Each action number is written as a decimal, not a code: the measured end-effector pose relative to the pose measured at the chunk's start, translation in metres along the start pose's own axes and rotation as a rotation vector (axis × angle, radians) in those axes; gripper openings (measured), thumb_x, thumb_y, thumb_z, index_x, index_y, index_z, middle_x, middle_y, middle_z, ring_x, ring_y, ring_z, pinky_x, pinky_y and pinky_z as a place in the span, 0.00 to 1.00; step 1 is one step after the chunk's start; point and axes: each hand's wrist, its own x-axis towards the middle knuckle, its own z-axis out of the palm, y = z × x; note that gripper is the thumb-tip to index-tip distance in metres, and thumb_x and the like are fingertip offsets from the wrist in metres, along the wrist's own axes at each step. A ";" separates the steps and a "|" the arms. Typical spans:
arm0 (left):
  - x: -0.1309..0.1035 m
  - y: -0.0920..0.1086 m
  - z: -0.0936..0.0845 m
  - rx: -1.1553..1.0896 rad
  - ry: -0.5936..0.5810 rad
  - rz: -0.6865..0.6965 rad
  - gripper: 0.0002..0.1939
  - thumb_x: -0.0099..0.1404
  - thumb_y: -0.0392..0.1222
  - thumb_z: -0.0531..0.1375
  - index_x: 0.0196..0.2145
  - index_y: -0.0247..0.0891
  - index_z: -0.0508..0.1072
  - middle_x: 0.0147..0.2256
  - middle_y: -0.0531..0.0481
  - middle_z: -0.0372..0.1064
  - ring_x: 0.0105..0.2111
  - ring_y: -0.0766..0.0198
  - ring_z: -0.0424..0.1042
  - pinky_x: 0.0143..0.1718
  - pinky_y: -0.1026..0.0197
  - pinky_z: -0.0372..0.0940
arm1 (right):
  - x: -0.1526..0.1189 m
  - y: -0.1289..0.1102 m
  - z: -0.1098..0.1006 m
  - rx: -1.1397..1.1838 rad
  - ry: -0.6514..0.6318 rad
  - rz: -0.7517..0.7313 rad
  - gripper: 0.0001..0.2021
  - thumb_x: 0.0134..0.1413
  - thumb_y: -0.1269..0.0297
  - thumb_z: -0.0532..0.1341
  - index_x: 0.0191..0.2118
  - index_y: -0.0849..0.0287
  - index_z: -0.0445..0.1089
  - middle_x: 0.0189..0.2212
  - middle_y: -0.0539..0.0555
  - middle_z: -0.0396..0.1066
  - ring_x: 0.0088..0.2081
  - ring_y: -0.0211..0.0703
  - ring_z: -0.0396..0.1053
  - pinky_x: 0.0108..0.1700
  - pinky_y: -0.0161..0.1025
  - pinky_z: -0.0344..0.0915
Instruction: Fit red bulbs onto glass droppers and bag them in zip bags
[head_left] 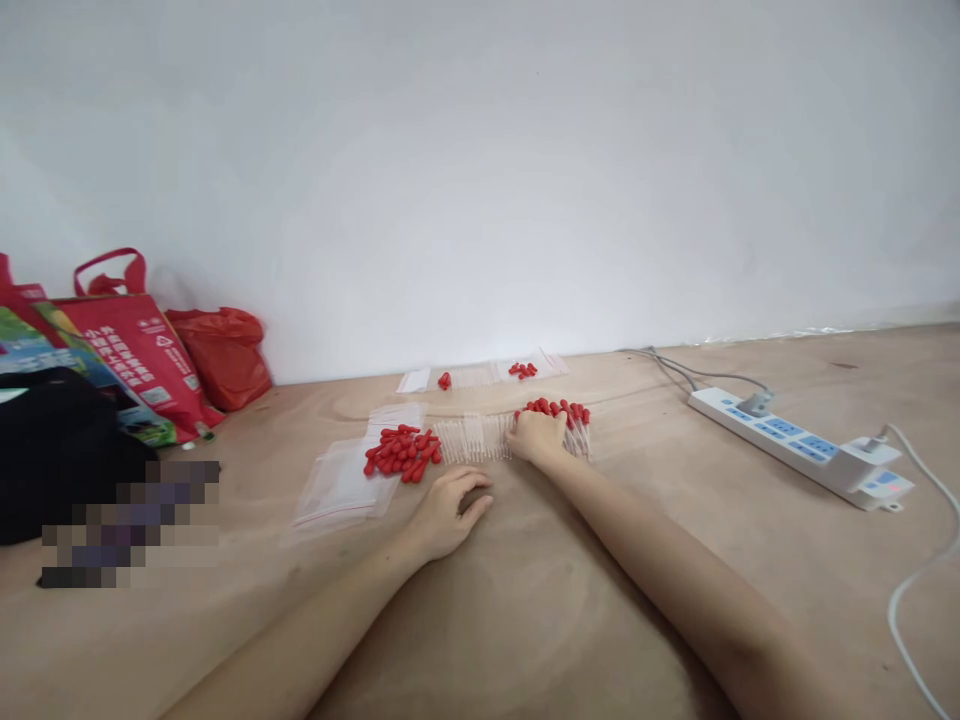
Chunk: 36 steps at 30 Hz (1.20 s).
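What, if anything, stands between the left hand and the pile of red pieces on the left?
Nothing visible does: the pile of red pieces lies just beyond the left hand, partly over plastic bags. The right hand is off to the right, at the row of white sticks.

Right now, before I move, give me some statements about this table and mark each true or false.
1. The right hand is at the row of white sticks. True.
2. The left hand is gripping a red piece. False: no piece shows in the fingers of the left hand.
3. A red pile lies left of the white sticks. True.
4. The power strip is left of both hands. False: the power strip is on the right.
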 end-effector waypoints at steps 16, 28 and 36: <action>0.003 -0.053 -0.025 0.589 0.357 -0.410 0.08 0.56 0.45 0.58 0.27 0.38 0.72 0.32 0.46 0.66 0.37 0.53 0.63 0.36 0.54 0.53 | -0.012 0.006 0.005 0.084 0.203 -0.060 0.14 0.50 0.61 0.49 0.28 0.63 0.68 0.27 0.60 0.71 0.32 0.48 0.66 0.41 0.47 0.44; -0.009 0.007 -0.006 0.073 0.115 -0.057 0.01 0.56 0.35 0.54 0.28 0.36 0.65 0.28 0.50 0.65 0.30 0.62 0.65 0.33 0.60 0.61 | -0.079 0.089 0.000 0.419 0.297 -0.612 0.07 0.56 0.64 0.50 0.34 0.59 0.63 0.26 0.51 0.68 0.27 0.37 0.64 0.37 0.38 0.51; -0.004 0.010 0.002 -0.011 0.023 -0.070 0.08 0.57 0.38 0.56 0.34 0.37 0.74 0.33 0.47 0.68 0.34 0.60 0.67 0.36 0.59 0.62 | -0.081 0.077 -0.005 0.354 0.274 -0.682 0.08 0.56 0.66 0.50 0.36 0.58 0.65 0.27 0.51 0.69 0.28 0.37 0.64 0.38 0.39 0.50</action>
